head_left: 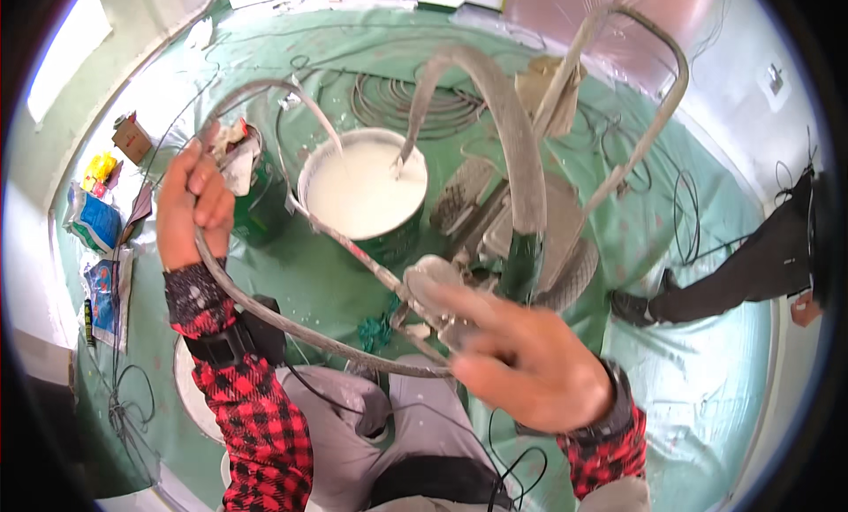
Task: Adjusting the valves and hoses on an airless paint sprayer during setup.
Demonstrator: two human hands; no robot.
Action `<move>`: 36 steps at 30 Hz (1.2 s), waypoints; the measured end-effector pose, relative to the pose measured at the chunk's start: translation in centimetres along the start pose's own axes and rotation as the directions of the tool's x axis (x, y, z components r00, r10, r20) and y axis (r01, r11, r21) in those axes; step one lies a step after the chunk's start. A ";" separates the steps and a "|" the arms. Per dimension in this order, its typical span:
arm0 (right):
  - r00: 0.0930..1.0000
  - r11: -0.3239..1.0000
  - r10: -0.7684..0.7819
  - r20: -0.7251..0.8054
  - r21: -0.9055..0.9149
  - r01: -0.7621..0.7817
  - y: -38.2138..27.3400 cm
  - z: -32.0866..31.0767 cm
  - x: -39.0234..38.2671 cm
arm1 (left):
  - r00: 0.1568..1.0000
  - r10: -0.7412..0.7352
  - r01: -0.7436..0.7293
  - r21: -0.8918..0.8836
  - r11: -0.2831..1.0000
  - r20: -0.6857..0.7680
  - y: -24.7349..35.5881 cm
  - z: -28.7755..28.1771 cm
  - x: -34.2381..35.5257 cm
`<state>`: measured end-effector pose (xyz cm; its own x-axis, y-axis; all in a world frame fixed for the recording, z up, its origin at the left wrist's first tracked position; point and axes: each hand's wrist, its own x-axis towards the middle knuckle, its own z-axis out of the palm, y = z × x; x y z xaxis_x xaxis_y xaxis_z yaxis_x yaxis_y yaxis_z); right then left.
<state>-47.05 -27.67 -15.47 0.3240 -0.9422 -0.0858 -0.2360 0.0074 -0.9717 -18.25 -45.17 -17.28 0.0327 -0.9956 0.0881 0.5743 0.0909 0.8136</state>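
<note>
My left hand (196, 201) is closed around a thin grey hose (291, 328). One stretch of the hose arcs up and over toward a bucket of white paint (362, 187); another runs down and across my lap. My right hand (539, 366), slightly blurred, has its fingers apart beside the round grey knob (431, 278) of a paint sprayer (561, 220). Whether the fingertips touch the knob I cannot tell. From the sprayer a thick, paint-crusted suction hose (481, 75) bends over into the paint.
Left of the paint stands a green bucket (261, 198) with rubbish on top. Coiled hose (397, 101) lies behind. The sprayer's tall handle (667, 53) rises at the right, near another person's leg (733, 273). Bags (93, 220) lie far left. Green sheeting (689, 397) covers the floor.
</note>
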 end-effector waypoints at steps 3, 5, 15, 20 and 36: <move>0.987 0.993 0.110 -0.114 0.057 -0.104 1.8 -0.8 -5.5 | 1.000 -0.005 0.004 -0.019 1.000 -0.031 -0.5 0.4 -0.6; 0.923 0.952 0.252 -0.292 0.246 -0.182 3.8 -0.2 -8.3 | 1.000 -0.005 0.005 0.003 1.000 -0.024 -0.7 0.7 -0.7; 0.613 0.702 0.636 -0.468 0.681 -0.209 16.3 2.6 -12.4 | 0.956 -0.027 0.029 -0.002 1.000 0.294 0.4 -2.1 2.9; 0.620 0.586 0.696 -0.363 0.785 -0.198 18.1 4.2 -11.4 | 0.962 -0.051 0.058 -0.018 0.998 0.270 -0.7 -1.3 2.5; 0.778 0.922 0.321 -0.540 0.368 -0.124 18.0 5.5 -9.3 | 0.996 -0.036 0.040 -0.055 0.998 0.078 -0.8 -0.1 0.2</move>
<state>-49.30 -16.90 -33.39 -0.3186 -0.9117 -0.2594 0.0789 0.2472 -0.9657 -18.57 -45.47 -17.98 -0.0516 -0.9933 0.1031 0.6189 0.0492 0.7839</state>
